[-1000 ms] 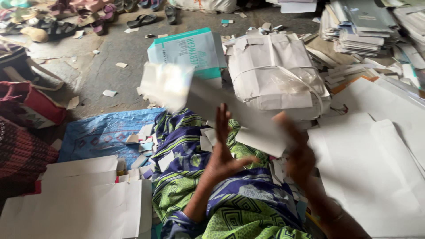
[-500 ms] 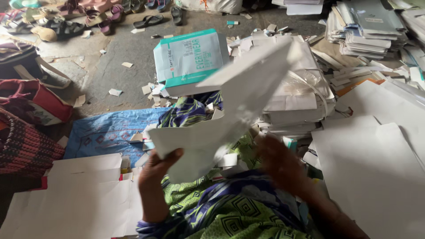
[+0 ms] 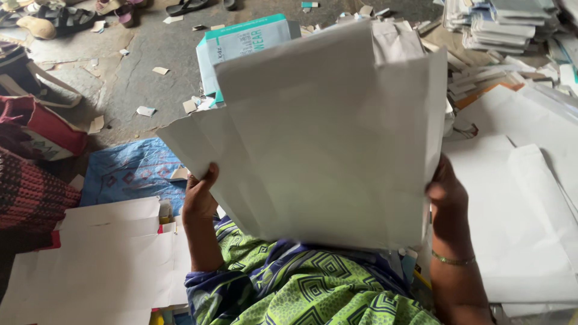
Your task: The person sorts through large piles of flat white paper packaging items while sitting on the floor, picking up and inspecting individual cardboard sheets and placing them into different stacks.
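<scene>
Up Before the Camera: Fanned White Sheets in Two Hands

Across the middle of the view, a fan of large white sheets (image 3: 325, 144) is held upright between both hands, hiding most of what lies behind. At least three sheet edges show, stepped along the left side; the exact count cannot be told. Half a second ago the paper was tilted and seen nearly edge-on, reaching up to the right; now it faces the camera flat and sits closer, and the view has shifted a little.

On the floor (image 3: 156, 54) to the right lies a spread of flat white sheets (image 3: 512, 204), and a second white spread (image 3: 102, 265) lies at lower left, both where they were. One blue tarp (image 3: 132, 174) shows beside the left spread. Below the fan is the person's green and purple patterned cloth (image 3: 313, 289).

One teal and white box (image 3: 241, 42) peeks above the fan's top edge, as before. Stacks of paper (image 3: 506, 24) sit at upper right, their number unclear.

The left hand (image 3: 200, 195) grips the fan's lower left edge, thumb in front, fingers closed behind. The right hand (image 3: 447, 192) clasps the right edge the same way; earlier it lay low and open. One thin bangle (image 3: 451, 260) circles the right wrist.
</scene>
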